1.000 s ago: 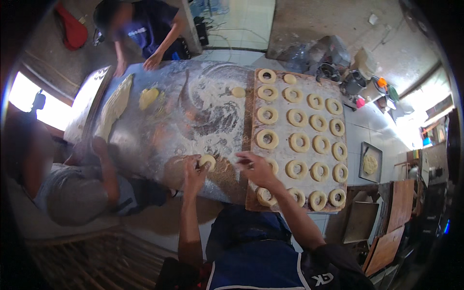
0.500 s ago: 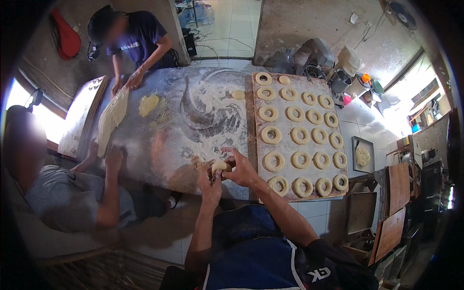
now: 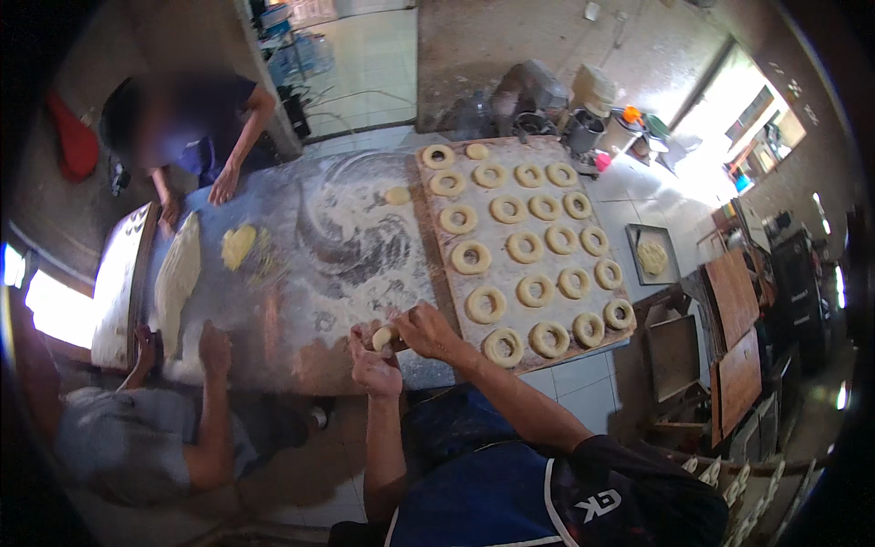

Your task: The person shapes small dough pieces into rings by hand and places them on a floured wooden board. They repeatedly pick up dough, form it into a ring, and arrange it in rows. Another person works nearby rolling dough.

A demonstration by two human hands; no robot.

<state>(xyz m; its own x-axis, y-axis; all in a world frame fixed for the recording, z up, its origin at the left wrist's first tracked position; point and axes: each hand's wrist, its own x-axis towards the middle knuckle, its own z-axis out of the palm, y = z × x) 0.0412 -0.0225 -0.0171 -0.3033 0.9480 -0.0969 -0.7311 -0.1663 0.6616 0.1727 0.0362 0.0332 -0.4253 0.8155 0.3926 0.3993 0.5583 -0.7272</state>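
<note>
My left hand (image 3: 374, 366), palm turned up, holds a small pale dough piece (image 3: 382, 338) at the near edge of the floured metal table (image 3: 283, 301). My right hand (image 3: 421, 330) grips the same piece from the right, fingers curled round it; part of the dough is hidden by my fingers. Just right of them lies a floured board (image 3: 437, 283) with rows of dough rings (image 3: 524, 247) and one solid disc (image 3: 478, 150). Another flat disc (image 3: 397, 196) rests on the flour farther back.
Two co-workers (image 3: 137, 428) (image 3: 182, 128) stand left and far left, hands near a long dough strip (image 3: 178, 283). A yellow lump (image 3: 239, 248) lies nearby. At right are a tray with dough (image 3: 652, 258), wooden boards (image 3: 729, 301), buckets (image 3: 583, 130).
My right hand has come leftward onto the dough in my left hand and closed round it. The far co-worker's hands touched the strip, then drew slightly apart from it. The view has shifted.
</note>
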